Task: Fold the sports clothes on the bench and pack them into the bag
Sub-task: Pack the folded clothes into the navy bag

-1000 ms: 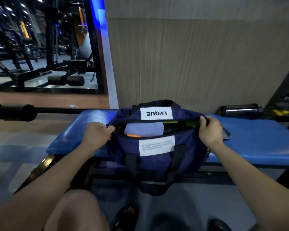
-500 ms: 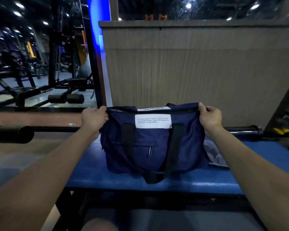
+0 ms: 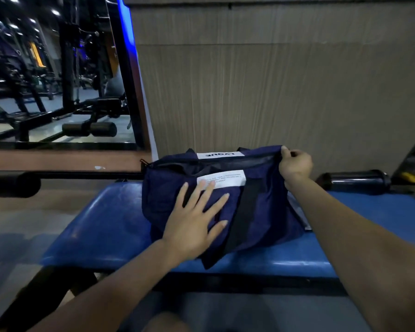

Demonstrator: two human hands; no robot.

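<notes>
Resting on the blue bench (image 3: 101, 226), our navy bag (image 3: 168, 202) looks soft and light, its thin fabric sagging and likely slippery. We judge the top rim by the zip, or the black strap (image 3: 244, 212), the firmest places to hold. Our right hand (image 3: 296, 164) pinches the rim's right end. Our left hand (image 3: 194, 224) lies flat with spread fingers on the bag's front; half a second ago it gripped the left end, with the bag held taut.

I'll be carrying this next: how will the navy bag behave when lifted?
Probably floppy: the navy bag dents under the flat left hand and creases where the right hand pinches its top edge. It looks light and unlikely to roll on the bench.
</notes>
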